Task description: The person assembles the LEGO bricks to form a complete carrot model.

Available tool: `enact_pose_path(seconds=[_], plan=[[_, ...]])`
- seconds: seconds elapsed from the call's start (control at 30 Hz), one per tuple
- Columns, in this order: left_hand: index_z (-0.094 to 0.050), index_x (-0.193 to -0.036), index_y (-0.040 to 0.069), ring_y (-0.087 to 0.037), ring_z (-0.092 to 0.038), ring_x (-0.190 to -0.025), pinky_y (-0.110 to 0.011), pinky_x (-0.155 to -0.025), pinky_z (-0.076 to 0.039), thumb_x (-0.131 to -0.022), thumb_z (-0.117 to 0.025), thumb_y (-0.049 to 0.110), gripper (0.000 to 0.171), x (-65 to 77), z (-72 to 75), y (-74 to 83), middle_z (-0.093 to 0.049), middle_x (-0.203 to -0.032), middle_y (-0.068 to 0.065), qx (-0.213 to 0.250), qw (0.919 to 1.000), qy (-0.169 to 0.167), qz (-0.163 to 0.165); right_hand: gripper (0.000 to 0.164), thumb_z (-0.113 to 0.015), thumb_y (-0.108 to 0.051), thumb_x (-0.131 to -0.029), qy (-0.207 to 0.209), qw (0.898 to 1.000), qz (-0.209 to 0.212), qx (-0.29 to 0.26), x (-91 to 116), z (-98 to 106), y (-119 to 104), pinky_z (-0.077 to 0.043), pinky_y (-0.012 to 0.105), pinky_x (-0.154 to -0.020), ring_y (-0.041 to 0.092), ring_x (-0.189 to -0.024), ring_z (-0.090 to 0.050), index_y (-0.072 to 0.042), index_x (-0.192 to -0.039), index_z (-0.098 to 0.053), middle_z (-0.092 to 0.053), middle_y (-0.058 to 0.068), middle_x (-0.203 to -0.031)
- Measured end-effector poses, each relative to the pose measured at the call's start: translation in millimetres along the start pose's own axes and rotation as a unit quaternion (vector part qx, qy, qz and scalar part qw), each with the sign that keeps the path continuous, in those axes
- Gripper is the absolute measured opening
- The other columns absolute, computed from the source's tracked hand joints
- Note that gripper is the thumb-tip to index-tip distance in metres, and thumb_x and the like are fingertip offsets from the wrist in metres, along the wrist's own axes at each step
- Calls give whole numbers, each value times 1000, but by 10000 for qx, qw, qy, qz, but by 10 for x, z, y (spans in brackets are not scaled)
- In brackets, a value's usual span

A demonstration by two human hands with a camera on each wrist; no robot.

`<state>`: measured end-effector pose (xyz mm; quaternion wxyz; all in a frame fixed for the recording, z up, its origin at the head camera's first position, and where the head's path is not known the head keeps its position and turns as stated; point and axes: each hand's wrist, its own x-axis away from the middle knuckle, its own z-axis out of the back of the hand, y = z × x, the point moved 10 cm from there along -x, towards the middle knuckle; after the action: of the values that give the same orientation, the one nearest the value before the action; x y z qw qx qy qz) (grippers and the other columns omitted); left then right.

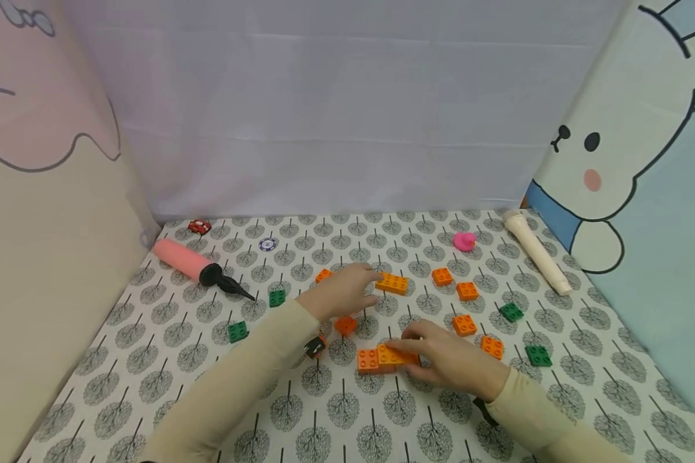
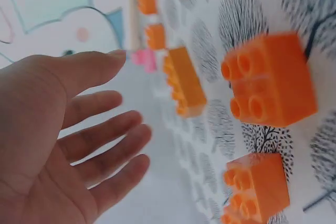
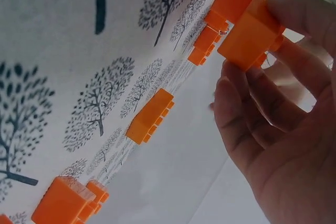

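My left hand (image 1: pixel 347 290) reaches over the cloth with its fingers spread, close beside a long orange brick (image 1: pixel 392 283). In the left wrist view its palm and separated fingers hold nothing, and the long brick lies past the fingertips. My right hand (image 1: pixel 447 355) pinches another long orange brick (image 3: pixel 252 32) between thumb and fingers. That brick sits over orange bricks (image 1: pixel 367 361) of a slightly redder shade, whose left end stays uncovered. Just ahead of this stack lies a small red-orange brick (image 1: pixel 345 325).
Several square orange bricks (image 1: pixel 464 325) and green bricks (image 1: pixel 537 355) lie scattered on the tree-patterned cloth. A pink pump (image 1: pixel 179 258) and red toy car (image 1: pixel 199 226) are at left. At the back right are a pink duck (image 1: pixel 464 241) and a white tube (image 1: pixel 535 251).
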<state>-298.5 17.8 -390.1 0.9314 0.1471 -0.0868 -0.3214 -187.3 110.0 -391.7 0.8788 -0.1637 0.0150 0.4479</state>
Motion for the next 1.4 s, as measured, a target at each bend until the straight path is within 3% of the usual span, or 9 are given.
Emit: enact_pose_path(seconds=[0.13,0.3,0.5,0.67,0.87,1.1,1.2,1.3,1.4], plan=[[-56,-141,10,-23,-51,-130,-38,-112,-41,-96,-66,27,49,-304,-84,-48,-56,-141,-8,-144,9999,-43,-39,45,-75,-19,-88,24,10000,-2,6,4,-11,15,-53,21,-74,7,-89,-53,-19,-132,-66,-60,1,-109],[-57,-138,9,-21,-56,-122,-35,-108,-44,-95,-66,22,45,-520,-225,-126,-61,-134,-6,-345,9993,-148,11,46,-75,-21,-88,57,10000,-23,27,11,-17,23,-53,22,-75,7,-90,-54,-19,-133,-65,-60,1,-109],[-69,-112,12,-13,-58,-87,-27,-84,-51,-93,-66,11,19,-599,-285,-185,-66,-98,2,-201,9996,-204,85,47,-75,-23,-88,61,10000,-31,57,2,-35,20,-54,25,-77,8,-92,-55,-20,-134,-65,-61,-1,-110],[-70,-114,10,-13,-57,-89,-27,-83,-51,-93,-67,13,22,-534,-237,-137,-67,-105,0,-254,9993,-269,-16,47,-75,-24,-88,30,10000,-20,56,-11,-41,16,-54,27,-79,9,-93,-56,-20,-134,-65,-61,-1,-110],[-67,-124,8,-15,-58,-99,-29,-91,-51,-92,-69,18,34,-228,-75,-106,-64,-114,-4,-63,9998,-122,-161,47,-76,-23,-87,171,9998,26,90,10,-17,31,-55,28,-80,10,-94,-56,-20,-133,-65,-61,0,-110],[-65,-130,11,-17,-60,-110,-31,-97,-51,-91,-71,25,41,448,29,-232,-63,-123,-2,596,9977,278,-141,48,-76,-23,-87,207,9998,1,79,3,-10,21,-55,30,-82,11,-95,-57,-19,-133,-66,-61,0,-111],[-66,-129,10,-20,-61,-113,-35,-98,-52,-91,-72,25,40,754,46,-218,-64,-124,-3,705,9962,450,-227,48,-76,-23,-87,192,9998,18,94,-2,-14,9,-55,30,-81,10,-94,-57,-20,-133,-65,-61,0,-110],[-66,-128,10,-18,-61,-110,-35,-94,-53,-91,-72,24,40,969,27,-166,-64,-122,-2,749,9950,578,-333,48,-76,-23,-86,212,9997,-8,118,0,-3,9,-55,30,-81,10,-94,-56,-20,-133,-66,-61,0,-110],[-66,-127,9,-15,-62,-94,-28,-84,-54,-91,-72,25,39,1088,-51,-97,-64,-119,0,784,9947,523,-419,47,-76,-23,-87,228,9996,-26,139,3,2,10,-55,30,-81,10,-94,-57,-19,-132,-66,-61,0,-110]])
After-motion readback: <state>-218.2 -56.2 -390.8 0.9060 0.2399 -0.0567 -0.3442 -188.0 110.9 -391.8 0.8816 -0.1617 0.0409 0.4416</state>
